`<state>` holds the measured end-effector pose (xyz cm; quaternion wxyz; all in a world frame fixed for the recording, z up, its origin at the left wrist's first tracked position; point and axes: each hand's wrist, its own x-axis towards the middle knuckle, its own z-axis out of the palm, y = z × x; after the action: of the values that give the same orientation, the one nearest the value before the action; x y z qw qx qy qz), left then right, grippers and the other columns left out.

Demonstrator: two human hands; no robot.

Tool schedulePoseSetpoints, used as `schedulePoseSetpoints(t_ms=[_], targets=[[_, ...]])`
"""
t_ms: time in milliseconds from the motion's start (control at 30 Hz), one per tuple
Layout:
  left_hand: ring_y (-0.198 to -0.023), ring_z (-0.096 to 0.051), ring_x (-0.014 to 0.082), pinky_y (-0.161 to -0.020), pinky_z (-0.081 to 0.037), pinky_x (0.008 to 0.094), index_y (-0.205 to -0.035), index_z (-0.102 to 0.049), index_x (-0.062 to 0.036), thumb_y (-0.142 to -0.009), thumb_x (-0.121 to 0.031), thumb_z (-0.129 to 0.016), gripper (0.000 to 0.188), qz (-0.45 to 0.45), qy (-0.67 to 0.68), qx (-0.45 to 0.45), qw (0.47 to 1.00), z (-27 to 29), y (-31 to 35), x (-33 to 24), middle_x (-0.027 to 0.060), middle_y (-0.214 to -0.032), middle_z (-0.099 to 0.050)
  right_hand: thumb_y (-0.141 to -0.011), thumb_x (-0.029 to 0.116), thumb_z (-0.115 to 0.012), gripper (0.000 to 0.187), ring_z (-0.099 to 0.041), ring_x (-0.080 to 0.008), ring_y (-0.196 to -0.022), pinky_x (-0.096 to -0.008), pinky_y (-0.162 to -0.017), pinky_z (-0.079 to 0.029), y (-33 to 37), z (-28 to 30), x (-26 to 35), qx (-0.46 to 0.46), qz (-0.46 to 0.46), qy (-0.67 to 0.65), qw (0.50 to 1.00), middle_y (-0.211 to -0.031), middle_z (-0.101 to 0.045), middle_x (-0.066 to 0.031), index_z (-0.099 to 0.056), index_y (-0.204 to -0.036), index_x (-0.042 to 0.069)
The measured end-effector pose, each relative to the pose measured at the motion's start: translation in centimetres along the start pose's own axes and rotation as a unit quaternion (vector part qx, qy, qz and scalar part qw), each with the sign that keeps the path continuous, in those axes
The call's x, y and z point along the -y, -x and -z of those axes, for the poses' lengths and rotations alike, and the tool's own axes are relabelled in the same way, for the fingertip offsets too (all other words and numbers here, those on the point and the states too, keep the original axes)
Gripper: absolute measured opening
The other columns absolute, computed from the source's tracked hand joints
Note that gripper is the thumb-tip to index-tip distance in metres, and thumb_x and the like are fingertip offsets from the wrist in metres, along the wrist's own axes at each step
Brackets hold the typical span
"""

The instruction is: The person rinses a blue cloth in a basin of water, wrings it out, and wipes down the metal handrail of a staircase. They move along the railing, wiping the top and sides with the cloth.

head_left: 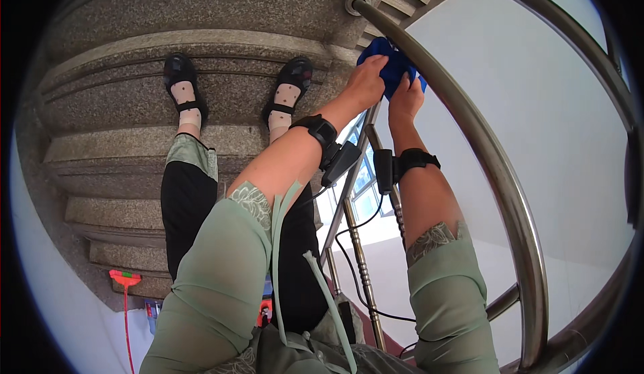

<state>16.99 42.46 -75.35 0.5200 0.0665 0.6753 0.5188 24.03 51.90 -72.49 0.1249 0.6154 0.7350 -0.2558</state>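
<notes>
A blue cloth (397, 71) is bunched under a shiny metal handrail (469, 116), close to the rail's upper end. My left hand (367, 84) grips the cloth's left side, with fingers curled into it. On the lower right side, my right hand (406, 97) has its fingers closed on the same cloth. Part of the cloth lies against the rail, and the rail hides some of its far side. Both forearms reach forward, each with a black strapped device at the wrist.
Speckled stone stairs (127, 149) run along the left, with my feet in black shoes (179, 72) on them. Metal balusters (359, 260) stand below my arms, a black cable (355, 287) hanging beside them. A red broom (125, 279) leans at the lower left.
</notes>
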Motion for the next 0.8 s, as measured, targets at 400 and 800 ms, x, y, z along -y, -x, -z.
schedulePoseSetpoints(t_ms=[400,800], targets=[[-0.123,-0.053,0.0393,-0.099,-0.041,0.0420,-0.135,-0.050,0.0027,-0.100,-0.050,-0.036,0.065,0.208,0.078,0.038,0.974,-2.3,-2.5,1.3,0.0254,-0.127,-0.060,-0.099,0.052,-0.047,0.057,-0.061,-0.0419,-0.110,-0.0445,-0.092,-0.046,-2.7,-2.8,-0.8,0.152,-0.044,-0.017,0.987,-0.118,-0.063,-0.0264,-0.043,-0.124,0.001],[-0.119,-0.054,0.0212,-0.100,-0.038,0.0324,-0.132,-0.057,-0.0039,-0.102,-0.056,-0.030,0.066,0.320,0.283,-0.010,0.904,-5.2,4.4,4.5,0.0116,-0.129,-0.060,-0.090,0.050,-0.060,0.065,-0.061,-0.0476,-0.106,-0.0502,-0.090,-0.049,1.4,-1.8,-1.1,0.183,-0.073,0.202,0.959,-0.116,-0.061,-0.0313,-0.040,-0.118,-0.005]])
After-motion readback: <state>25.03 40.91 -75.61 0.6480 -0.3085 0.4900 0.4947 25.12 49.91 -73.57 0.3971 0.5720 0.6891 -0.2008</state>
